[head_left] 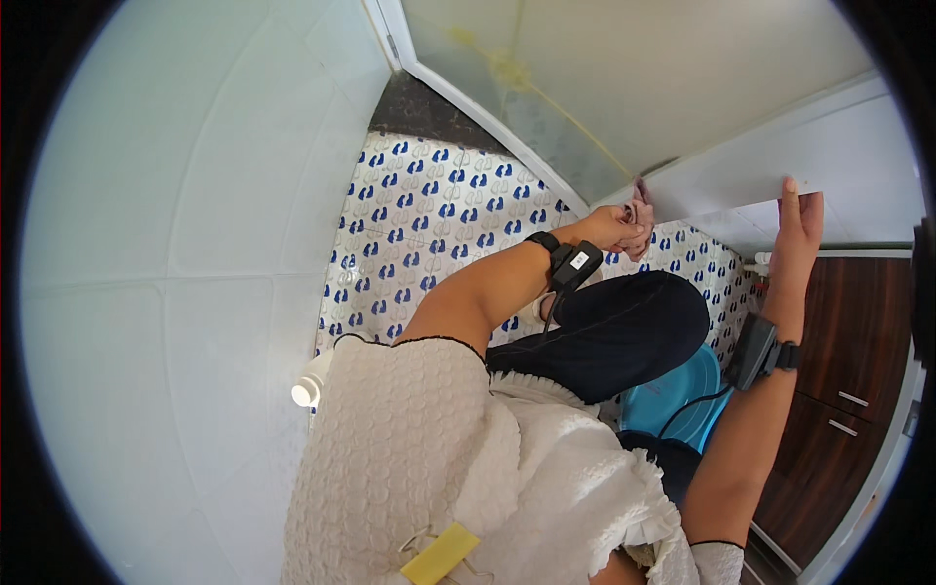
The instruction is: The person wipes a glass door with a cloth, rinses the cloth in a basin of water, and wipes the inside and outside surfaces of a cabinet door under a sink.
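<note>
My left hand (pixel 616 228) is closed around a crumpled pinkish cloth (pixel 641 207), which touches the lower corner of a door's frosted glass panel (pixel 624 107). The glass sits in a white door frame (pixel 712 185), and a yellowish streak runs down it toward the cloth. Farther right, my right hand (pixel 801 219) grips the edge of the white frame, thumb on the near face; its other fingers are mostly hidden behind. Each wrist carries a strapped black device.
A blue basin (pixel 678 390) stands beside my bent knee (pixel 634 322). Dark wood cabinets (pixel 858 331) line the right side. A tiled wall (pixel 175 292) rises on the left, with a white bottle (pixel 310 385) at its foot. The floor (pixel 419 214) has a blue footprint pattern.
</note>
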A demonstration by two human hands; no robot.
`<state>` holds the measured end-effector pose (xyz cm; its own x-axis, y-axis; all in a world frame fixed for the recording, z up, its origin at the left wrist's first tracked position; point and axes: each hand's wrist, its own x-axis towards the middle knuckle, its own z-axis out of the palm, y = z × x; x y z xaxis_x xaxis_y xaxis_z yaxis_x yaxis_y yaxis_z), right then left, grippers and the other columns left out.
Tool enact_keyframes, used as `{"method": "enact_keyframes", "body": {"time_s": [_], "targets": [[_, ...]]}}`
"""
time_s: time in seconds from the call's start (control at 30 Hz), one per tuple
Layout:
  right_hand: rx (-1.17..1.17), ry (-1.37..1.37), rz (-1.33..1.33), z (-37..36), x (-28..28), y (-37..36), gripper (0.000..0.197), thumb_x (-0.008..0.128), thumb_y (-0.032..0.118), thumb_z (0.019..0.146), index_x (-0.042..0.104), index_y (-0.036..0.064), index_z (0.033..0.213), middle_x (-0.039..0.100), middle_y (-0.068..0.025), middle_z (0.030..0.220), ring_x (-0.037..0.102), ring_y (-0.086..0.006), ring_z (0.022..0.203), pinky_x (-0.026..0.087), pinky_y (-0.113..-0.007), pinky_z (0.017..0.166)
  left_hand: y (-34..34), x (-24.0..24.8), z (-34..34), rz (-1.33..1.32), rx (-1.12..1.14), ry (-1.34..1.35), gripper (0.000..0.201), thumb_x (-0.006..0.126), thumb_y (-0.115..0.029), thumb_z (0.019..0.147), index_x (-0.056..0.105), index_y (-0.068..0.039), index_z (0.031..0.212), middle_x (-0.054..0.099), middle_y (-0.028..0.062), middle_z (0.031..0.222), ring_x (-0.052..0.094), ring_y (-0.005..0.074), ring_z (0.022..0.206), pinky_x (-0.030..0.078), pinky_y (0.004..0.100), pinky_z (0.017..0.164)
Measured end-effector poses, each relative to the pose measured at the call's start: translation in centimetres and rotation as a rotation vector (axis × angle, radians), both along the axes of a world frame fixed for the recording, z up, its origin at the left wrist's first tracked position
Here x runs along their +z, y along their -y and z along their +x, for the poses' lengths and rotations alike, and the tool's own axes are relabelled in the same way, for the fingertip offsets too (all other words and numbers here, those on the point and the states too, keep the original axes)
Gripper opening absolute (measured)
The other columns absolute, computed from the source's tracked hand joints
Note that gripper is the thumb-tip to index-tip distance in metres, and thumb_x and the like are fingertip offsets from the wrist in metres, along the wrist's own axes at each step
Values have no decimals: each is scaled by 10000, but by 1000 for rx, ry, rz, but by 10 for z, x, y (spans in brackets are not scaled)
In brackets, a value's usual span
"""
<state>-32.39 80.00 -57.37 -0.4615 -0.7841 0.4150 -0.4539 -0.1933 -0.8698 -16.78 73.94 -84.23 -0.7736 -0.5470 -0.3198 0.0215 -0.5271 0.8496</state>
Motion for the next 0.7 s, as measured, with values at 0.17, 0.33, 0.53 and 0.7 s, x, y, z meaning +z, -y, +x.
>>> {"method": "enact_keyframes", "body": {"time_s": [0.17, 0.33, 0.53, 0.7], "targets": [[36, 35, 58, -22, 5, 12, 249, 556, 246, 947, 515, 34, 1071, 539, -27, 1010, 485, -102, 967, 381, -273, 928, 0, -30, 24, 167, -1, -83, 313, 621, -300, 881, 565, -73, 1089, 611, 58, 959, 596, 168, 837, 507, 303, 703], [20, 76, 61, -30, -2, 14, 249, 564, 255, 943, 512, 54, 1081, 536, -18, 1068, 480, -106, 1021, 365, -301, 978, 8, -97, 76, 244, 198, 141, 352, 634, -286, 873, 537, -109, 1162, 600, 62, 1023, 598, 194, 899, 512, 348, 731], [-6, 60, 60, -65, -16, 14, 285, 562, 233, 943, 509, 19, 1123, 547, -57, 1123, 484, -132, 1066, 366, -306, 997, 12, -92, 129, 239, 335, 267, 539, 618, -254, 880, 337, -251, 1339, 505, 70, 1203, 541, 199, 1018, 495, 364, 816], [60, 42, -32, -74, -22, 20, 245, 574, 240, 937, 544, 15, 1029, 574, -15, 975, 510, -88, 924, 423, -266, 871, 14, -74, 145, 212, 193, -62, 202, 505, -137, 929, 571, -127, 1120, 597, 25, 960, 587, 134, 846, 508, 282, 751]]}}
